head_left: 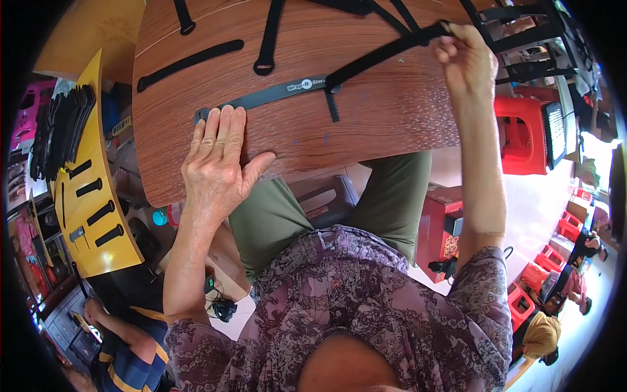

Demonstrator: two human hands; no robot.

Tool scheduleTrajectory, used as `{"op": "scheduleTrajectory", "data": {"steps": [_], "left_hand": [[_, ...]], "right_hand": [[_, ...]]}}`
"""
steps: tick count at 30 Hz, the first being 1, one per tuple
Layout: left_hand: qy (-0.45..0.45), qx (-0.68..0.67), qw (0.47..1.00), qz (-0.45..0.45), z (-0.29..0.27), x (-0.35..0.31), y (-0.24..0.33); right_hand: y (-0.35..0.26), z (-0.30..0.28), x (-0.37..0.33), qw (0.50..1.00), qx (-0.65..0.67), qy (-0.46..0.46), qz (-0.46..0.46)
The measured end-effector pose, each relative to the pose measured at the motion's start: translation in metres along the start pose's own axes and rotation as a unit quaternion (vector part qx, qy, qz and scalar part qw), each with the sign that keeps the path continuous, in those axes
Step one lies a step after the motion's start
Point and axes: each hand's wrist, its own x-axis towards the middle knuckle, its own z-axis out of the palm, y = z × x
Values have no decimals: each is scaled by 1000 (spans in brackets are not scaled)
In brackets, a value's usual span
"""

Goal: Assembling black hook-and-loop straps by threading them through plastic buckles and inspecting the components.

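My left hand [219,153] lies flat, fingers stretched, its fingertips pressing the left part of a grey strip with a pale printed mark [274,94] onto the brown wooden table [392,117]. From the strip's right end a black hook-and-loop strap [385,60] slants up and to the right. Its far end is pinched between the thumb and fingers of my right hand [467,55], near the table's right edge. A short dark tab [332,106] sticks down where the grey and black parts meet.
Loose black straps lie farther back, among them a long one [189,65] and one with a looped end [266,46]. At left, a yellow board [98,242] bears several black straps; a co-worker's arm [127,330] shows below it. A red stool [522,134] stands at right.
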Motion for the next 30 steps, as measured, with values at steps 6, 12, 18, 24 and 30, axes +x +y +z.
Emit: {"op": "scheduleTrajectory", "data": {"steps": [6, 12, 18, 24, 30], "left_hand": [[-13, 9, 1000, 7, -3, 5, 3], [-19, 11, 1000, 11, -9, 10, 5], [-27, -127, 990, -56, -23, 19, -10], [26, -398, 898, -184, -26, 21, -17], [79, -535, 803, -250, -26, 10, -34]], "right_hand": [[-75, -103, 49, 991, 127, -18, -41], [-78, -80, -1, 992, -47, -9, -116], [-50, -22, -54, 863, -424, -83, -261], [-27, 2, -67, 777, -562, -181, -219], [-29, 10, -71, 776, -567, -181, -207]]}}
